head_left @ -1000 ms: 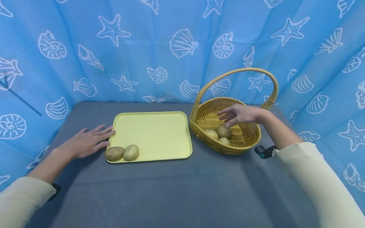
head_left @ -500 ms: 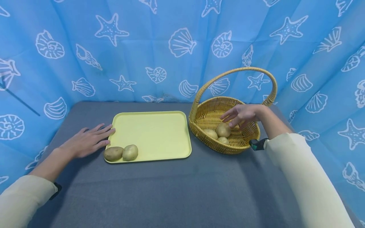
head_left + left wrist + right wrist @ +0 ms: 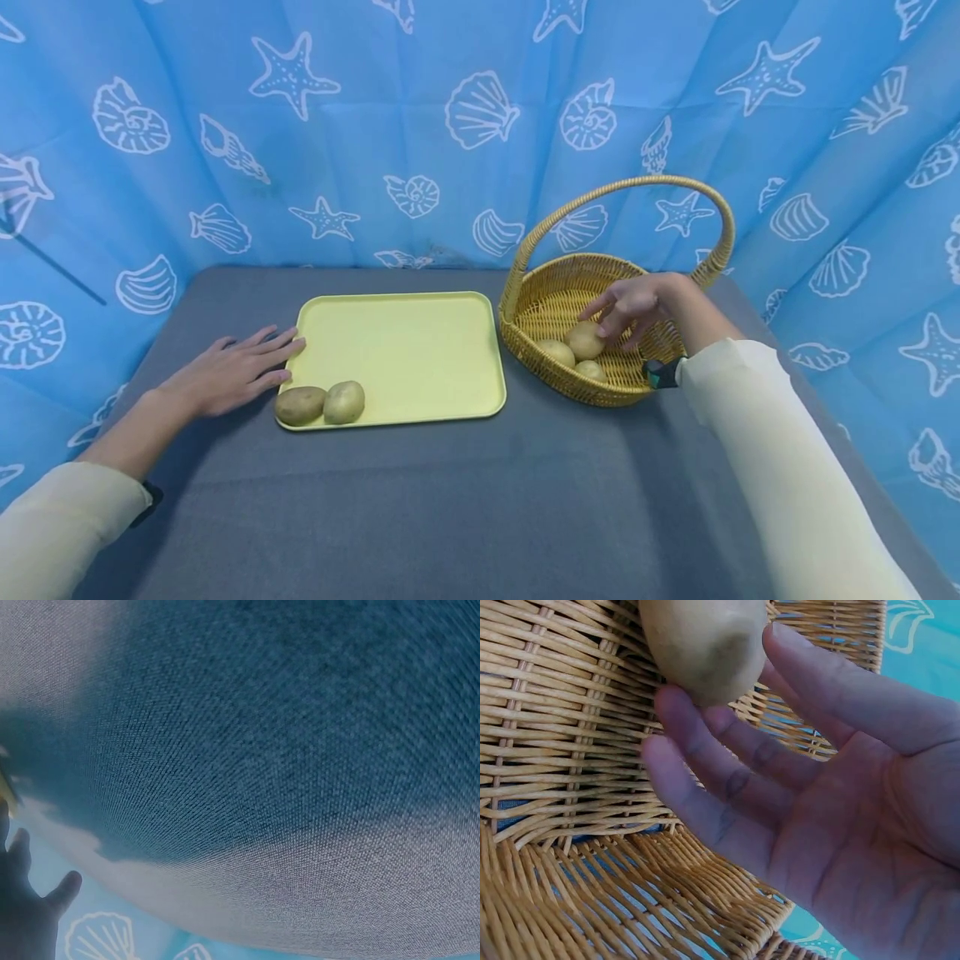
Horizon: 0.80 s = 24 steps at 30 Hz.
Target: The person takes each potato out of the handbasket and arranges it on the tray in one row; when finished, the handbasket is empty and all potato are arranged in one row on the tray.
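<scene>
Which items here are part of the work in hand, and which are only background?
In use: right hand, potato it reaches for, wicker basket, yellow tray with two potatoes, left hand at the tray's edge.
Background: grey tablecloth, blue seashell curtain.

The top edge cuts off the potato (image 3: 705, 645) beside the right hand (image 3: 817, 817).

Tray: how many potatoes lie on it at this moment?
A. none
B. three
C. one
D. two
D. Two potatoes lie side by side at the near left corner of the tray; the other three sit in the basket, where the right hand reaches.
</scene>
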{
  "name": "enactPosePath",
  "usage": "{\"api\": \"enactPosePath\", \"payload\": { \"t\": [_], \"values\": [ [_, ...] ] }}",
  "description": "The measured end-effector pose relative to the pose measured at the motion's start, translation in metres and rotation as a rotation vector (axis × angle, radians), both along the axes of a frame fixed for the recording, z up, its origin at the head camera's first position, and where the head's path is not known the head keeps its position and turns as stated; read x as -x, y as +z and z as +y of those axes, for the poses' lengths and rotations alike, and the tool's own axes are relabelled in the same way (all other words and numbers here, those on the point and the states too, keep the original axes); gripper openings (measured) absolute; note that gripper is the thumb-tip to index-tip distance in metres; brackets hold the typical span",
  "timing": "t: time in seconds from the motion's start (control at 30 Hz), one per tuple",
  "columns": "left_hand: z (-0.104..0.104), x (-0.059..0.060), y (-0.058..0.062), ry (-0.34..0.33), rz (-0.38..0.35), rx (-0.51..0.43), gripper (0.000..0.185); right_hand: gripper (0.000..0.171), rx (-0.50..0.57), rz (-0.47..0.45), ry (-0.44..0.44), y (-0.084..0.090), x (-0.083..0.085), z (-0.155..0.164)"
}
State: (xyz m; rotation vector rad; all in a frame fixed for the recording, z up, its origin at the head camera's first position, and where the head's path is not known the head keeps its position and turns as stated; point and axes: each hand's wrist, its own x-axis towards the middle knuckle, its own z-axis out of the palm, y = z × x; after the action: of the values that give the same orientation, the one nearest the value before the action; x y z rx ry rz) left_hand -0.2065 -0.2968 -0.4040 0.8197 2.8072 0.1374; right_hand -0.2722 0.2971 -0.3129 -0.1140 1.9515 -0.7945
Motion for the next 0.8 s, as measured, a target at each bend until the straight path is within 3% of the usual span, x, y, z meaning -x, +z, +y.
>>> {"api": "enactPosePath", "payload": {
  "t": [0.37, 0.57, 0.8],
  "values": [
    [0.001, -0.001, 0.000, 0.005, 0.004, 0.001, 0.062, 0.066, 0.024, -0.030, 0.032, -0.006, 0.003, -0.004],
    [0.002, -0.002, 0.001, 0.002, 0.009, -0.006, 0.061, 0.066, 0.061, 0.021, 0.077, -0.007, 0.000, -0.006],
    [0.002, -0.002, 0.001, 0.001, 0.014, -0.001, 0.062, 0.064, 0.053, 0.131, 0.148, 0.007, -0.007, -0.002]
  ]
}}
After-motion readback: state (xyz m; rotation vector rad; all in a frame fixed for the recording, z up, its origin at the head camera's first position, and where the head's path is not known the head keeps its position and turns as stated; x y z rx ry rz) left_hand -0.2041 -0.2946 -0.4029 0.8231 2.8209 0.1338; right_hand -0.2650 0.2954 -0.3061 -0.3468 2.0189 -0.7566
